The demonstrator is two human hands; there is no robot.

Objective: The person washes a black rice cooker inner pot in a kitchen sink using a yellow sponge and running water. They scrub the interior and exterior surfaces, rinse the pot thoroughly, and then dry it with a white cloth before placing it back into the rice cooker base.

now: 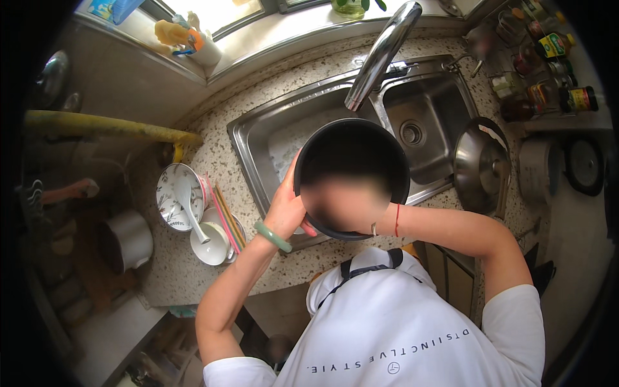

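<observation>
A deep round black pot (pixel 358 147) is tipped so that its dark inside faces me, over the front of the sink. My left hand (pixel 287 204) grips its left side, thumb and fingers around the wall, a green bangle on that wrist. Into the pot reaches my right hand (pixel 351 198), its forearm crossing the right rim; a red string circles that wrist. That hand is smeared, so its fingers and anything in them cannot be made out. Behind the pot lies the steel double sink (pixel 237 138), with a chrome faucet (pixel 385 55) above it.
Left on the speckled counter (pixel 213 145) stand a patterned bowl (pixel 169 201), a white spoon (pixel 185 197), a white cup (pixel 209 248) and chopsticks (pixel 227 213). A steel pot lid (pixel 477 164) leans right of the sink. Bottles (pixel 580 99) crowd the far right shelf.
</observation>
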